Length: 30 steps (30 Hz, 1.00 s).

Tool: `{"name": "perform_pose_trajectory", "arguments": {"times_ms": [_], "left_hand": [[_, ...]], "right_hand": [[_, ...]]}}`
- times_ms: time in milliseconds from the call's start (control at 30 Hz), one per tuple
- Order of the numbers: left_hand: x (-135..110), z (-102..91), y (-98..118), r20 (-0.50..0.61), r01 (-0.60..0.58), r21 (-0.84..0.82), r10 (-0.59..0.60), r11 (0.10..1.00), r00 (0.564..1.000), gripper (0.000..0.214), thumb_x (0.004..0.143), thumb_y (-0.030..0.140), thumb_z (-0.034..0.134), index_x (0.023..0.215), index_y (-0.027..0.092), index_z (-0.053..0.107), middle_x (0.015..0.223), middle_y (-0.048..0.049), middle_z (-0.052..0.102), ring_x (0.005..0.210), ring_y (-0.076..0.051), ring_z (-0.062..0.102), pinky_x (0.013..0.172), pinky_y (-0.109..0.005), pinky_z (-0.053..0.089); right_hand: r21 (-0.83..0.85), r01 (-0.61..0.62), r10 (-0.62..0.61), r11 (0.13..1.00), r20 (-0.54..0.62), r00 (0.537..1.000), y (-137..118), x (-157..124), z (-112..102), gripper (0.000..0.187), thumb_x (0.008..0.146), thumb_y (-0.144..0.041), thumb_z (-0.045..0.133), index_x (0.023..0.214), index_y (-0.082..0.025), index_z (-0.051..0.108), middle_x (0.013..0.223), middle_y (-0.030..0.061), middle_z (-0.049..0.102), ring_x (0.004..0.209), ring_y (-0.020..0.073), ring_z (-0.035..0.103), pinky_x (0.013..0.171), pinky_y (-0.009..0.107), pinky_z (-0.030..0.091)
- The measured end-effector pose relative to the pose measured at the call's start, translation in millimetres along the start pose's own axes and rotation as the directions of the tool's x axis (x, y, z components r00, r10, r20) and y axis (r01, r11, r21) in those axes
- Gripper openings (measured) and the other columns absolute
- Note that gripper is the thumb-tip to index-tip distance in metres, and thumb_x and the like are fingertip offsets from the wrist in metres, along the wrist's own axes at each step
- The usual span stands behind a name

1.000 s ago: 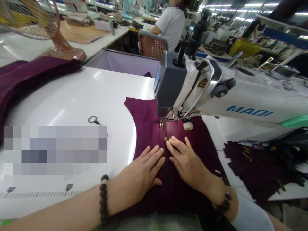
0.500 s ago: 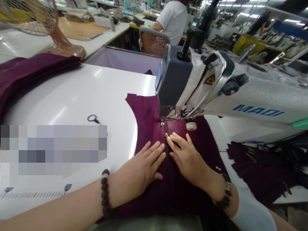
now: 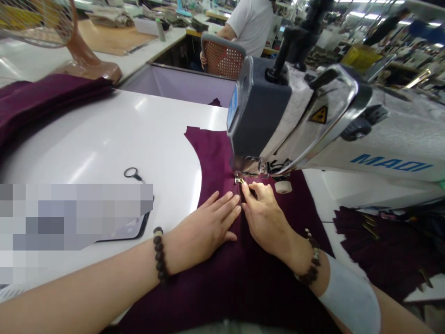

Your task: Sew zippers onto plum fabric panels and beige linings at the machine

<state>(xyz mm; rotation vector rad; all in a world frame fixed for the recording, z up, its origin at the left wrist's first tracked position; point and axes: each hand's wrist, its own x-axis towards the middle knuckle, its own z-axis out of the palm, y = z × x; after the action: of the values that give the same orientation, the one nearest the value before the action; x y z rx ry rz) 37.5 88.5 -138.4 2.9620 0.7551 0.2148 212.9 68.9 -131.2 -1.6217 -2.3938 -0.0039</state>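
Note:
A maroon fabric piece point(image 3: 216, 160) lies under the needle end of a sewing machine point(image 3: 267, 116), with a zipper running lengthwise down it. My left hand point(image 3: 205, 232) rests flat on the cloth just left of the zipper, fingers stretched forward. Close in front of the presser foot point(image 3: 237, 179), the fingertips of my right hand point(image 3: 266, 218) are closed at the small gold zipper pull point(image 3: 242, 181). Its other fingers are curled, and they partly hide the pull. The lower part of the cloth drops toward my lap.
Folded maroon cloth point(image 3: 52, 95) lies at the left, below a fan point(image 3: 81, 53). A phone point(image 3: 142, 225), partly blurred out, and a ring strap point(image 3: 131, 172) are on the white table. More maroon pieces with gold zipper pulls point(image 3: 382, 250) lie right. A person point(image 3: 255, 25) sits beyond.
The fabric has moved forward, bringing the zipper pull up to the presser foot. My right hand has gone forward with it, its fingers more curled. My left hand stays flat, slightly farther forward.

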Motion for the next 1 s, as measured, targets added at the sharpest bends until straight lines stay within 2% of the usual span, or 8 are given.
{"name": "perform_pose_trajectory", "arguments": {"times_ms": [200, 333, 500, 600, 767, 1000], "left_hand": [[8, -2.4, -7, 0.010, 0.007, -0.006, -0.007, 1.000, 1.000, 0.050, 0.089, 0.040, 0.048, 0.126, 0.007, 0.045, 0.136, -0.0161, 0.039, 0.128, -0.030, 0.033, 0.104, -0.046, 0.029], [9, -1.8, -9, 0.009, 0.014, -0.005, -0.013, 1.000, 1.000, 0.052, 0.088, 0.040, 0.049, 0.128, 0.007, 0.043, 0.136, -0.0163, 0.039, 0.129, -0.029, 0.032, 0.105, -0.045, 0.029], [3, -2.8, -4, -0.004, 0.022, 0.015, -0.022, 1.000, 1.000, 0.055, 0.087, 0.041, 0.051, 0.127, 0.004, 0.043, 0.135, -0.0181, 0.040, 0.128, -0.030, 0.033, 0.105, -0.045, 0.030], [-9, -6.1, 10, -0.023, 0.029, 0.012, -0.028, 1.000, 0.999, 0.054, 0.086, 0.042, 0.051, 0.125, 0.004, 0.045, 0.133, -0.0186, 0.043, 0.126, -0.030, 0.036, 0.104, -0.045, 0.032], [-28, -5.5, 31, -0.036, -0.018, -0.016, 0.017, 1.000, 0.999, 0.052, 0.089, 0.045, 0.045, 0.125, 0.008, 0.046, 0.134, -0.0152, 0.043, 0.126, -0.030, 0.037, 0.102, -0.045, 0.034], [-33, 0.8, 31, -0.039, -0.002, -0.035, 0.001, 0.999, 0.999, 0.049, 0.090, 0.047, 0.039, 0.128, 0.016, 0.044, 0.139, -0.0087, 0.037, 0.129, -0.027, 0.032, 0.104, -0.044, 0.030]], "right_hand": [[0.069, 0.021, -0.021, 0.997, 0.001, 1.000, 13, 15, 3, 0.042, 0.088, -0.018, 0.031, 0.124, -0.002, 0.046, 0.117, 0.0200, 0.051, 0.112, 0.0281, 0.043, 0.097, 0.048, 0.037], [0.177, 0.012, -0.021, 0.984, 0.048, 0.999, 18, 7, -3, 0.046, 0.089, -0.024, 0.035, 0.131, -0.007, 0.039, 0.128, 0.0170, 0.046, 0.120, 0.0253, 0.039, 0.099, 0.045, 0.037], [-0.006, -0.030, 0.030, 1.000, 0.121, 0.992, 3, -33, -9, 0.048, 0.090, -0.026, 0.034, 0.136, -0.012, 0.031, 0.141, 0.0129, 0.032, 0.130, 0.0271, 0.027, 0.101, 0.061, 0.024], [-0.043, 0.040, -0.032, 0.998, 0.168, 0.985, -3, -48, -10, 0.046, 0.091, -0.022, 0.031, 0.136, -0.014, 0.031, 0.143, 0.0076, 0.028, 0.133, 0.0239, 0.023, 0.102, 0.061, 0.023], [-0.023, 0.100, -0.093, 0.995, 0.195, 0.976, 4, -48, -13, 0.047, 0.090, -0.024, 0.033, 0.136, -0.014, 0.031, 0.144, 0.0074, 0.028, 0.133, 0.0220, 0.022, 0.104, 0.059, 0.021], [-0.006, 0.104, -0.101, 0.995, 0.171, 0.980, 6, -48, -13, 0.047, 0.089, -0.024, 0.035, 0.135, -0.014, 0.032, 0.143, 0.0091, 0.029, 0.133, 0.0219, 0.022, 0.104, 0.059, 0.020]]}}
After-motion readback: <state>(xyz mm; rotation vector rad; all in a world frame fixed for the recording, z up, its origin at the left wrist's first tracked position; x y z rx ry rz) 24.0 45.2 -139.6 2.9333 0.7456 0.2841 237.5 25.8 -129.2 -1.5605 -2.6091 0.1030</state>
